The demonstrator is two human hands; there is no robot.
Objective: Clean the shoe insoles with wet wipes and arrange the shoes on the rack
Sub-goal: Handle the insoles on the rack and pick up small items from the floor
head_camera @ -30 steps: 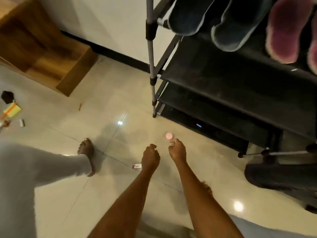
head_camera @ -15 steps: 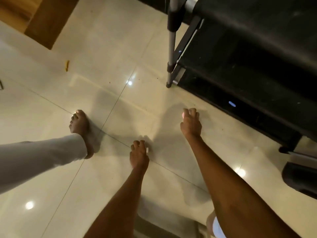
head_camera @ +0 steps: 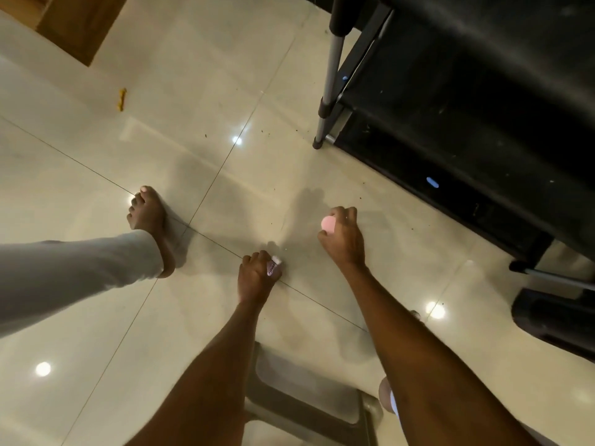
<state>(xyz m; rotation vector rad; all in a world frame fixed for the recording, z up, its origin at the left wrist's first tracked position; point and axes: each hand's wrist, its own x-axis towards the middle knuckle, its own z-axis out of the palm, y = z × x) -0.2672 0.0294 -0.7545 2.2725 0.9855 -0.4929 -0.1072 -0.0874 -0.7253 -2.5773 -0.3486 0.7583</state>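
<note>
Hands (head_camera: pixel 257 273) grip small items — rack (head_camera: pixel 483 91) beside

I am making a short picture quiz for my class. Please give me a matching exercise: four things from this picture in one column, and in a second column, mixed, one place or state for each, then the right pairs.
Things
1. pink round object
2. small labelled pack
3. yellow scrap
4. bare foot

Places or states
A. lies alone on the floor tiles, near the wooden furniture
B. held in the right hand
C. flat on the floor, below a light trouser leg
D. held in the left hand

Right pairs: 1-B, 2-D, 3-A, 4-C
</note>
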